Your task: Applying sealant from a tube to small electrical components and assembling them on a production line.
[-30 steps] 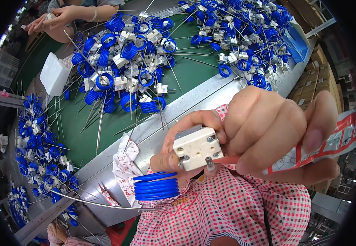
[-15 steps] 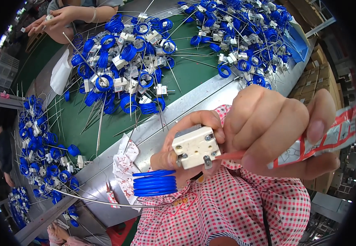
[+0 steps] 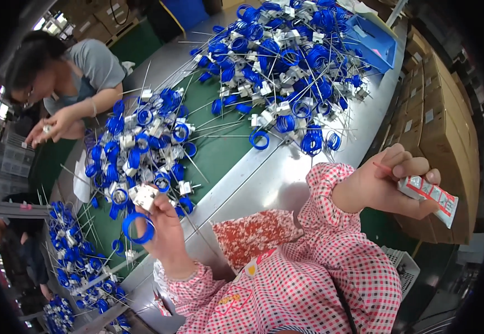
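Head view: at the far edge of the bench [image 3: 275, 186], toward its left end, a co-worker's hands [image 3: 55, 129] hold a small white piece. A heap of blue coils and white blocks [image 3: 75, 250] runs along the bench's left end, and a middle heap [image 3: 136, 146] spreads over its green strip. Just in front of that, your left hand [image 3: 167, 232] is raised, its grip narrow, pinching a white block [image 3: 143, 197] above the bench, with a blue coil [image 3: 126, 228] just below the block. To the right, a red-speckled sheet [image 3: 256, 238] lies at the near edge, beside your checked clothing. Farther along, a large heap [image 3: 292, 67] fills the right end toward the far corner, with a blue tray [image 3: 377, 47] at its outer side. Your right hand [image 3: 384, 186], out past the near edge, has its grip closed around a red-and-white tube [image 3: 432, 199]; stacked cartons [image 3: 440, 128] stand behind it.
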Demonstrator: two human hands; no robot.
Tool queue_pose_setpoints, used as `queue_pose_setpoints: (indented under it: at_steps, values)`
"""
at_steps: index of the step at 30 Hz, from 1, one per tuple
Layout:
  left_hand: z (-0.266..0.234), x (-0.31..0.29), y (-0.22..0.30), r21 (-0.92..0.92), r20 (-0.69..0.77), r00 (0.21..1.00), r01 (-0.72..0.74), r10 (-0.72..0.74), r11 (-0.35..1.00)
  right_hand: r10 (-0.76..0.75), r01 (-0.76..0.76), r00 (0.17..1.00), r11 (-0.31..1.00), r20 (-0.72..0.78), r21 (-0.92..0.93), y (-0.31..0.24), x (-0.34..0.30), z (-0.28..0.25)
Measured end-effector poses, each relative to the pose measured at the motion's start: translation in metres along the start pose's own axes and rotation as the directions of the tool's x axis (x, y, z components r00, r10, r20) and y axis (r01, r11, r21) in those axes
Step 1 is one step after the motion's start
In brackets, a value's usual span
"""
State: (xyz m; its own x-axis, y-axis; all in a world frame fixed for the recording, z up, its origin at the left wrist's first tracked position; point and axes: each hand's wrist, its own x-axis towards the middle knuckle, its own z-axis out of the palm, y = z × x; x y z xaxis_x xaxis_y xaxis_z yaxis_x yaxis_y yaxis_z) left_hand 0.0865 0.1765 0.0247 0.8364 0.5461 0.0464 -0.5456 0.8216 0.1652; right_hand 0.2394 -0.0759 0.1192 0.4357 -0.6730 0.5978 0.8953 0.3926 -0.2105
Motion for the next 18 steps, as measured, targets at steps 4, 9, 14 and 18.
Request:
queue_pose_setpoints:
  at_steps: [4, 9, 14, 18]
  values:
    - [0.040, 0.041, -0.018, 0.538, 0.055, 0.977, -0.202, 0.205, 0.819, 0.051, -0.077, 0.982, 0.988, -0.185, -0.135, 0.023, 0.011, -0.022]
    - [0.102, 0.128, -0.116, 0.880, 0.301, 0.954, -0.271, -0.017, 0.391, 0.052, -0.099, 0.974, 0.973, -0.220, -0.209, 0.028, 0.044, -0.054]
    - [0.110, 0.220, -0.218, 0.682, 0.729, 0.684, -0.730, 0.042, 0.050, 0.043, -0.039, 0.962, 0.999, -0.271, 0.019, 0.026, 0.063, -0.094]
    - [0.067, 0.297, -0.287, 0.695, 0.654, 0.734, -0.679, -0.184, -0.236, 0.182, -0.130, 0.893, 0.980, -0.413, 0.151, 0.069, 0.053, -0.090]
